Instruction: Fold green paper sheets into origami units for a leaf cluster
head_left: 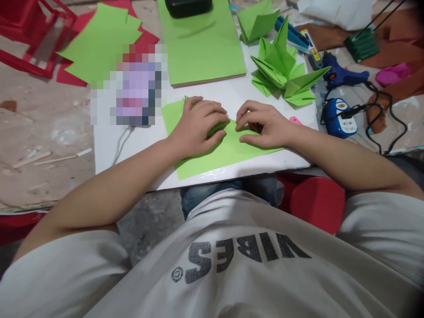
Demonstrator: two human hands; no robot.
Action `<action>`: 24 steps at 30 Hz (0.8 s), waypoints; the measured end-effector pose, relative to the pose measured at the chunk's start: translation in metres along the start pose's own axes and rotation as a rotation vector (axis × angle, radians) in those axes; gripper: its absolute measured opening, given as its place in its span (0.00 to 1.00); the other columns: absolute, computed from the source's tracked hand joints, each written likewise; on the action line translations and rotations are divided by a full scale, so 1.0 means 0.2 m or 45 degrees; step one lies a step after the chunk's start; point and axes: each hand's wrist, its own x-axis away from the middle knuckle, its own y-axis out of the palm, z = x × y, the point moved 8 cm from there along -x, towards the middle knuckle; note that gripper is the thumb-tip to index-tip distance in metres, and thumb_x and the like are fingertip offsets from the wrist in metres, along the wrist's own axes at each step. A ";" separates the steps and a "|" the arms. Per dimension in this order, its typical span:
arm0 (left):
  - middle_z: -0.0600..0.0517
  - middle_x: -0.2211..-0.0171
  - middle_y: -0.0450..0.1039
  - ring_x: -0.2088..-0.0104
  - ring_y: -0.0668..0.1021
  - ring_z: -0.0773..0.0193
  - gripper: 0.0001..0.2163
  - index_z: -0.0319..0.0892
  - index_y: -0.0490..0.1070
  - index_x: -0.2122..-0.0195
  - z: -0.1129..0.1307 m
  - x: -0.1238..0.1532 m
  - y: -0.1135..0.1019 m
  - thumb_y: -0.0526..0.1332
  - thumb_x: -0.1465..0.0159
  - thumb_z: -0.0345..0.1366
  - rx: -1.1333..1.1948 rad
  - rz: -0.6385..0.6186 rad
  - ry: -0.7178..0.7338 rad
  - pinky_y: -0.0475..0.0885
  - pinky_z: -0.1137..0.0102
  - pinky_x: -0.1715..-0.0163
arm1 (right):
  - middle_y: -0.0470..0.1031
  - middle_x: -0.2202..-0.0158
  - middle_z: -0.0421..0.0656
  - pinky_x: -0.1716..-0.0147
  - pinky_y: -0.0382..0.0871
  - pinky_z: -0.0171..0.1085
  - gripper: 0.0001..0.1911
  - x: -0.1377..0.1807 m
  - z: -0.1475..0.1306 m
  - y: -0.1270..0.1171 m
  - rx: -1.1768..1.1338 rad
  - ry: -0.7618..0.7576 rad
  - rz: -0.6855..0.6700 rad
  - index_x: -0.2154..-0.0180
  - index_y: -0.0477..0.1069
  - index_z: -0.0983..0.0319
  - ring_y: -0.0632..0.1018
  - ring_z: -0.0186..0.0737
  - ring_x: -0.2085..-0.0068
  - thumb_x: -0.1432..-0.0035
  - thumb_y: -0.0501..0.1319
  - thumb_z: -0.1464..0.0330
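Observation:
A sheet of light green paper lies in front of me on a white board, its top edge partly hidden by my hands. My left hand rests over the paper's left half, with curled fingers and thumb gripping its upper edge, where a raised, shaded part shows. Close beside it, my right hand bends its fingers and thumb around the paper's right part. A small gap separates the fingertips of the two hands. Folded green paper pieces are grouped beyond my right hand.
A green paper stack carries a black case. Left are a blurred-out phone, loose green sheets and wooden sticks. A blue glue gun, blue power socket and cutter lie right.

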 end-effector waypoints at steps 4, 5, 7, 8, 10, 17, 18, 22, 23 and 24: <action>0.46 0.31 0.81 0.23 0.76 0.38 0.17 0.53 0.79 0.36 -0.01 0.03 0.01 0.61 0.19 0.50 -0.015 -0.003 -0.005 0.52 0.32 0.16 | 0.81 0.41 0.47 0.58 0.73 0.42 0.18 0.01 0.00 0.00 -0.022 -0.037 -0.022 0.46 0.84 0.55 0.75 0.37 0.63 0.22 0.70 0.48; 0.46 0.30 0.80 0.23 0.76 0.39 0.17 0.53 0.79 0.35 -0.01 0.04 0.01 0.61 0.19 0.50 -0.023 -0.010 -0.004 0.51 0.33 0.15 | 0.81 0.40 0.47 0.58 0.73 0.42 0.18 0.02 0.00 0.00 -0.034 -0.046 -0.017 0.45 0.84 0.55 0.75 0.36 0.63 0.21 0.70 0.50; 0.46 0.28 0.80 0.21 0.76 0.39 0.18 0.53 0.77 0.33 0.00 0.05 0.01 0.61 0.19 0.49 -0.046 -0.024 0.007 0.52 0.34 0.14 | 0.82 0.40 0.47 0.57 0.74 0.42 0.15 0.02 0.00 -0.01 -0.048 -0.053 -0.008 0.45 0.84 0.55 0.75 0.35 0.64 0.22 0.71 0.53; 0.45 0.28 0.80 0.21 0.76 0.39 0.18 0.53 0.77 0.32 0.00 0.06 0.01 0.61 0.19 0.48 -0.062 -0.029 0.018 0.53 0.34 0.14 | 0.82 0.40 0.47 0.57 0.74 0.41 0.14 0.02 0.00 -0.01 -0.045 -0.058 0.002 0.45 0.83 0.55 0.76 0.35 0.64 0.22 0.72 0.54; 0.45 0.28 0.81 0.21 0.77 0.40 0.17 0.54 0.77 0.32 0.02 0.07 0.00 0.62 0.18 0.47 -0.104 -0.020 0.068 0.56 0.36 0.15 | 0.83 0.40 0.48 0.57 0.75 0.40 0.11 0.02 -0.02 -0.01 -0.015 -0.091 0.026 0.45 0.82 0.56 0.79 0.36 0.61 0.23 0.73 0.60; 0.40 0.31 0.85 0.26 0.83 0.40 0.14 0.48 0.77 0.33 0.09 0.11 -0.07 0.65 0.17 0.40 -0.224 0.095 0.233 0.67 0.38 0.19 | 0.87 0.41 0.52 0.58 0.79 0.41 0.11 0.05 -0.09 0.00 0.155 -0.162 0.086 0.43 0.79 0.59 0.90 0.46 0.53 0.24 0.69 0.67; 0.40 0.31 0.85 0.27 0.84 0.40 0.14 0.48 0.77 0.33 0.09 0.12 -0.08 0.65 0.17 0.39 -0.220 0.089 0.232 0.69 0.39 0.20 | 0.88 0.41 0.53 0.60 0.80 0.42 0.11 0.05 -0.09 0.00 0.198 -0.168 0.092 0.43 0.79 0.59 0.90 0.47 0.55 0.24 0.68 0.68; 0.37 0.31 0.85 0.26 0.83 0.41 0.16 0.44 0.77 0.32 0.11 0.12 -0.07 0.68 0.19 0.36 -0.160 0.055 0.310 0.79 0.44 0.27 | 0.89 0.43 0.55 0.61 0.84 0.46 0.11 0.04 -0.12 0.01 0.265 -0.187 0.079 0.43 0.78 0.60 0.92 0.52 0.54 0.23 0.66 0.69; 0.37 0.30 0.85 0.26 0.83 0.41 0.17 0.44 0.77 0.31 0.11 0.12 -0.07 0.68 0.19 0.36 -0.143 0.052 0.328 0.80 0.45 0.27 | 0.89 0.42 0.55 0.61 0.85 0.47 0.11 0.04 -0.12 0.01 0.264 -0.189 0.082 0.43 0.77 0.59 0.93 0.53 0.54 0.23 0.66 0.69; 0.37 0.30 0.84 0.25 0.82 0.41 0.17 0.44 0.76 0.30 0.11 0.12 -0.07 0.68 0.18 0.37 -0.131 0.049 0.338 0.80 0.44 0.27 | 0.89 0.42 0.56 0.62 0.85 0.48 0.11 0.04 -0.12 0.01 0.268 -0.187 0.078 0.42 0.77 0.59 0.93 0.53 0.55 0.23 0.66 0.69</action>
